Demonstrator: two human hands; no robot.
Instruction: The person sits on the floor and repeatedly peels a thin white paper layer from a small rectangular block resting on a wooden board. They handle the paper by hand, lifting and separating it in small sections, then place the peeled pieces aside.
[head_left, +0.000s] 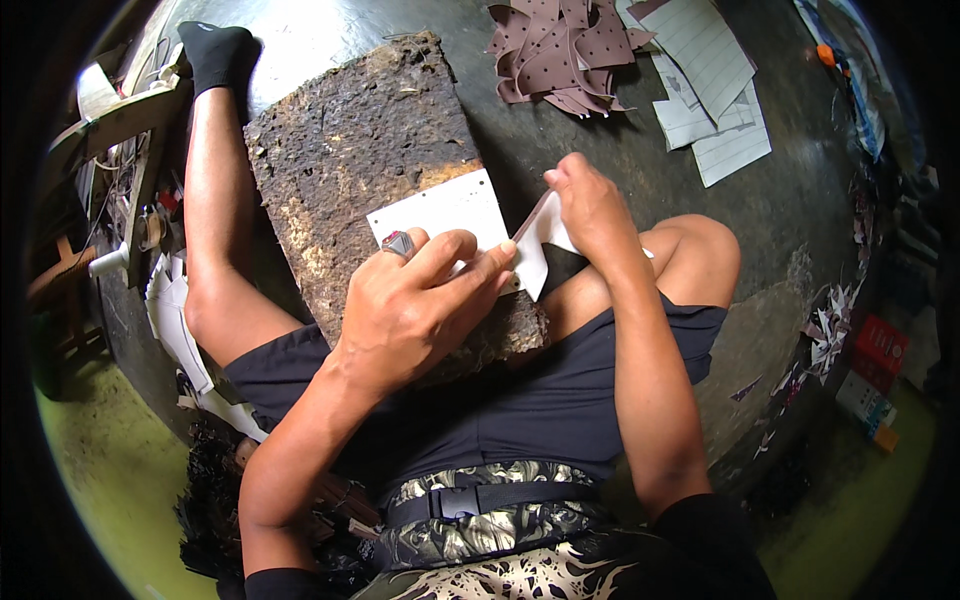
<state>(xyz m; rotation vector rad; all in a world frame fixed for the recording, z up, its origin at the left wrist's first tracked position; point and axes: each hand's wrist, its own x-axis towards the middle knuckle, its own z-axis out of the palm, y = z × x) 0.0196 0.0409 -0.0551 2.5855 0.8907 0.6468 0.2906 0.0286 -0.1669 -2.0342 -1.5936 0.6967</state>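
Note:
A thick, rough, dark brown board (365, 130) lies across my lap. On its near right part rests a flat white piece (440, 205) with small dark holes along its edges. My left hand (415, 300), wearing a ring with a red stone, is closed over the near side of this piece, fingers curled and a fingertip at its right edge. Beside that fingertip a thin strip (538, 245), white on one face and brownish on its edge, reaches up to my right hand (595, 215). My right hand is closed in a pinch on the strip's upper end, off the board's right side.
A pile of mauve perforated pieces (570, 50) lies on the floor beyond the board. Lined paper sheets (715, 90) lie to its right. At the far left stands a wooden frame (140, 150); paper scraps (830, 325) and a red box (880, 350) are at the right.

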